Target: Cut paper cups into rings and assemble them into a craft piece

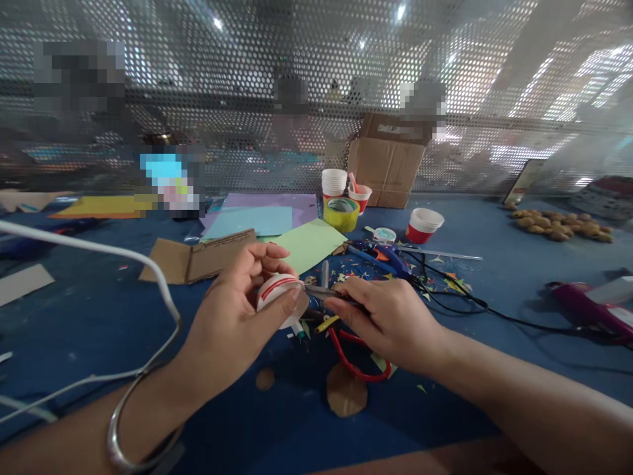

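Observation:
My left hand is closed around a small white round piece with a red stripe, perhaps part of a paper cup. My right hand grips a grey metal-bladed tool; its handle is hidden by the fingers, and its tip meets the edge of the white piece. Below the right hand lies a red-handled tool, apparently scissors, across a brown cardboard disc. A smaller cardboard disc rests to its left. A yellow stick shows between the hands.
Coloured paper sheets and folded cardboard lie behind. White-and-red paper cups, yellow tape and a blue glue gun with black cable stand beyond. A white cable crosses the left; a cardboard box leans on mesh.

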